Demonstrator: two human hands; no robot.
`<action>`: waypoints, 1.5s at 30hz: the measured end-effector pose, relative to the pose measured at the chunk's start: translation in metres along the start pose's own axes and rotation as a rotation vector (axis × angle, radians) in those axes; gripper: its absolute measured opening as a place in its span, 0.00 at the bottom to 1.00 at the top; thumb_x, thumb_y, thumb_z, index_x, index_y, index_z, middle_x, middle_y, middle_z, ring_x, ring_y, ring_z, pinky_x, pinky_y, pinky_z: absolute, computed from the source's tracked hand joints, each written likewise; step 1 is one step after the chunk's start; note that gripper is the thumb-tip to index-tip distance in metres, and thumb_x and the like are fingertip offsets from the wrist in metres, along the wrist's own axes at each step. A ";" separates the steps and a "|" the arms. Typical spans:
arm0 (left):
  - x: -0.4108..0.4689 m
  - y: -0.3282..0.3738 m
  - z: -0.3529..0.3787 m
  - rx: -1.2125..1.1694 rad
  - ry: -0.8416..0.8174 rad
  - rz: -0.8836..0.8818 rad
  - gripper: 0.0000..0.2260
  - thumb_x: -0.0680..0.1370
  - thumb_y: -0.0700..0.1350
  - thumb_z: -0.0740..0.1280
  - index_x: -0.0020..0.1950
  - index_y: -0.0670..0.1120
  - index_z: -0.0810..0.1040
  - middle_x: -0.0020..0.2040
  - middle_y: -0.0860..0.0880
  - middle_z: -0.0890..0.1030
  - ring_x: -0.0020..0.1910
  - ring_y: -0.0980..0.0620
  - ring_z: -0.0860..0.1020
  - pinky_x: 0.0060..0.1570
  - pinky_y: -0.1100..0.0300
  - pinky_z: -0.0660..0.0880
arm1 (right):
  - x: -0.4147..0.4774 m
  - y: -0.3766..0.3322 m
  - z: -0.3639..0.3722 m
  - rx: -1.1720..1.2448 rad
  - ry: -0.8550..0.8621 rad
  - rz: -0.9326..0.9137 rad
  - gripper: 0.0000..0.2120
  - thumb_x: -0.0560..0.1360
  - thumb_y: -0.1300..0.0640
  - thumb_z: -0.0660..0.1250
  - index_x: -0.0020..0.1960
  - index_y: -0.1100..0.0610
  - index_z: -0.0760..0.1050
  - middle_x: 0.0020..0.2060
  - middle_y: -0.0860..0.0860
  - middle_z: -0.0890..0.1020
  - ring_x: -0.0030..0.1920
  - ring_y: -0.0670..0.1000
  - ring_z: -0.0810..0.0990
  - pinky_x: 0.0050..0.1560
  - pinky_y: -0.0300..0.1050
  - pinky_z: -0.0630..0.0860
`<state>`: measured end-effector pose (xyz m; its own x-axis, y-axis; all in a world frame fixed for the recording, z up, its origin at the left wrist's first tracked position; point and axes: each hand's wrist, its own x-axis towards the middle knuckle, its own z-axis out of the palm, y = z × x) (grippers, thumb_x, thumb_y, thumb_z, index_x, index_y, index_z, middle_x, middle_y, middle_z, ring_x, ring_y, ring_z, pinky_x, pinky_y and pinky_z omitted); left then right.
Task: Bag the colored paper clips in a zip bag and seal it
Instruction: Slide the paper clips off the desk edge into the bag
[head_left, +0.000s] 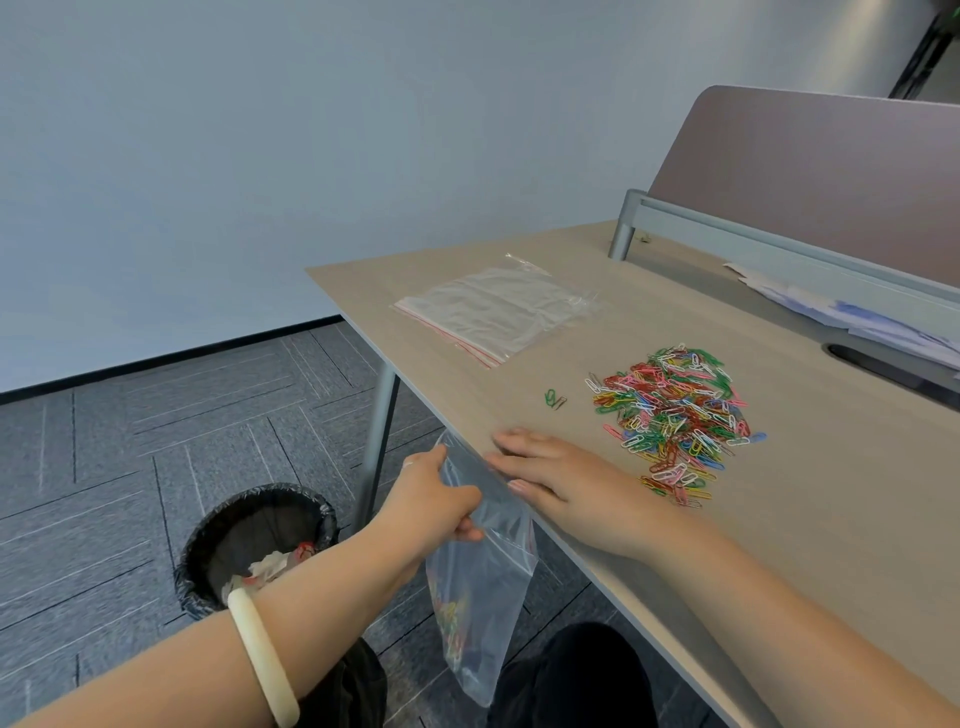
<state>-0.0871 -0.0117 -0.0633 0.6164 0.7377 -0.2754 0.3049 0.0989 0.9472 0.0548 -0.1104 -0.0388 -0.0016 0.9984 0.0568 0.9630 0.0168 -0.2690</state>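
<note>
A person is sitting at a pale wooden table (810, 519), seen from their own eye level looking down. In the lower centre of the frame, the left hand (441, 499) is gripping the mouth of a clear zip bag (483, 587), fingers curled round the plastic, holding it just below the table's near edge. The bag is hanging straight down, its long axis vertical, and a small cluster of colored clips is showing through the plastic near the bottom. The right hand (561, 483) is lying flat on the tabletop just beside the bag's mouth, fingers straight, holding nothing, fingertips reaching the edge.

The main pile of paper clips (675, 415) is lying to the right of that hand and slightly higher in the frame, so the right hand looks the nearer one for sweeping clips leftward toward the bag. The pile is a loose, tangled heap of red, green, yellow, pink, blue and white wire. Two stray clips (555, 400) are lying apart, above the right hand.
</note>
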 end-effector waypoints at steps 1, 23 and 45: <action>0.000 0.000 0.000 0.005 -0.001 0.000 0.34 0.73 0.35 0.62 0.77 0.45 0.52 0.72 0.32 0.61 0.29 0.52 0.75 0.30 0.65 0.79 | 0.003 -0.004 0.002 0.045 -0.011 -0.006 0.19 0.80 0.55 0.56 0.70 0.53 0.64 0.73 0.49 0.62 0.73 0.43 0.55 0.66 0.24 0.42; -0.031 0.007 -0.041 0.028 0.057 -0.006 0.33 0.74 0.33 0.61 0.76 0.47 0.54 0.49 0.42 0.80 0.25 0.56 0.74 0.31 0.65 0.80 | 0.014 -0.038 -0.026 0.152 0.196 0.233 0.19 0.74 0.47 0.64 0.64 0.47 0.72 0.54 0.43 0.75 0.48 0.42 0.74 0.51 0.39 0.70; -0.062 0.025 -0.134 0.340 0.076 0.040 0.28 0.75 0.33 0.58 0.74 0.47 0.62 0.76 0.54 0.57 0.37 0.49 0.82 0.37 0.65 0.80 | 0.069 -0.085 -0.032 0.113 0.023 0.243 0.12 0.77 0.57 0.60 0.60 0.52 0.69 0.37 0.48 0.79 0.32 0.49 0.80 0.37 0.45 0.76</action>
<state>-0.2148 0.0343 -0.0007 0.5807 0.7855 -0.2141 0.5142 -0.1499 0.8445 -0.0186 -0.0451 0.0192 0.2332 0.9724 -0.0011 0.8981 -0.2158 -0.3832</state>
